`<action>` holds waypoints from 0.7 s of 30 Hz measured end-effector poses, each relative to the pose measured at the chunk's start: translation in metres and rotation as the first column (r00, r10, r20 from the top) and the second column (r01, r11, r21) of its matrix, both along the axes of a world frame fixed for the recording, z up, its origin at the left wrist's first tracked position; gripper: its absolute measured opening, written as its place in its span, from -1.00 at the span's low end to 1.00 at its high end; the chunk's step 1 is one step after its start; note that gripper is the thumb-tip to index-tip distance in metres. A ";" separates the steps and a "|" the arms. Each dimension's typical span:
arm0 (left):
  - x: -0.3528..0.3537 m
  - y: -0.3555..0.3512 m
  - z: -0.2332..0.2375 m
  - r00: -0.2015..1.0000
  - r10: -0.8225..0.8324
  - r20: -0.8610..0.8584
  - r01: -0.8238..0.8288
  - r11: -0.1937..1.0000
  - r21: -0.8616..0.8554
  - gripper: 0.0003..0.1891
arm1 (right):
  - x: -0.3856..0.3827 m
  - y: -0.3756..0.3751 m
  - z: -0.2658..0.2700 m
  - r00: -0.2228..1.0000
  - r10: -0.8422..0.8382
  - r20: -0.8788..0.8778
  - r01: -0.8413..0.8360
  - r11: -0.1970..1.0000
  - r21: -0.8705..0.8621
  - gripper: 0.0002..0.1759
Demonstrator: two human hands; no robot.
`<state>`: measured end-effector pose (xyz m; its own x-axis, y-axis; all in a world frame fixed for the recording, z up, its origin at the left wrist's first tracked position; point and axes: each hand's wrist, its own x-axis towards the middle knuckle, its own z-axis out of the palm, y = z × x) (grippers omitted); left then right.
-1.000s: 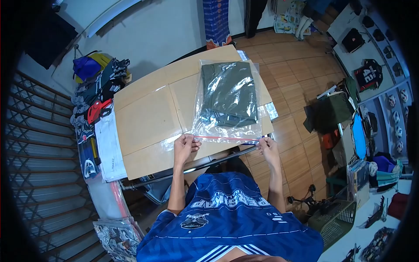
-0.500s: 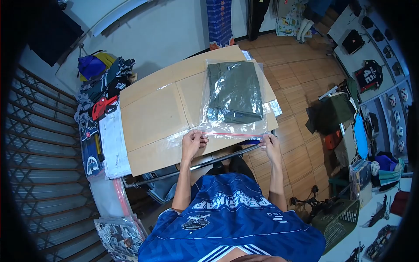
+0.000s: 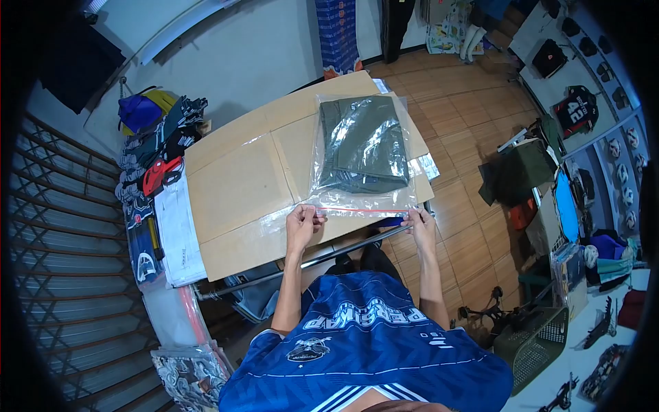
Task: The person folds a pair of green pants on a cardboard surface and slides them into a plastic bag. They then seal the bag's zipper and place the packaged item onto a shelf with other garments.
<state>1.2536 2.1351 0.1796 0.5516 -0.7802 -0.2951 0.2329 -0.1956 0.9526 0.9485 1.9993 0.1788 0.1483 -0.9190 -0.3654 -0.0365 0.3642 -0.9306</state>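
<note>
A clear plastic zip bag (image 3: 343, 200) lies on the cardboard sheet (image 3: 233, 182), its red-lined mouth toward me. Inside it is a folded dark green garment (image 3: 364, 144). My left hand (image 3: 303, 225) pinches the left corner of the bag's mouth. At the opposite corner, my right hand (image 3: 420, 225) has its fingers closed on the plastic. Between my hands the red strip runs nearly straight along the near edge of the cardboard.
A metal rail (image 3: 322, 259) runs under the cardboard's near edge. Papers and a red item (image 3: 163, 174) lie to the left beside piled clothes. A green basket (image 3: 532, 353) stands at lower right. Tiled floor (image 3: 460, 144) stretches beyond the table.
The view has shifted slightly, and the bag with both hands appears a little further left. Both hands keep their hold on the bag's corners.
</note>
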 end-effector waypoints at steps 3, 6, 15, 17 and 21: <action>-0.003 -0.002 0.005 0.999 0.000 -0.037 0.002 0.999 0.048 -0.77 | 0.004 0.003 0.005 1.000 -0.010 0.002 0.010 0.999 0.033 -0.71; -0.006 -0.003 0.005 0.999 -0.013 -0.040 0.014 0.999 0.037 -0.77 | 0.007 0.004 0.004 1.000 -0.002 -0.002 0.002 1.000 0.031 -0.70; -0.004 -0.003 0.000 0.999 -0.038 0.012 0.038 0.999 0.005 -0.76 | 0.007 0.004 -0.008 0.999 -0.010 0.040 0.011 1.000 -0.020 -0.71; -0.007 -0.003 0.005 0.999 -0.028 -0.023 0.029 0.999 0.026 -0.76 | 0.008 0.005 -0.002 0.995 -0.039 0.091 0.033 0.998 0.057 -0.71; -0.013 -0.006 0.009 0.995 -0.028 -0.096 0.035 0.997 0.067 -0.76 | 0.017 0.012 0.009 0.989 -0.093 0.111 0.078 0.988 0.135 -0.70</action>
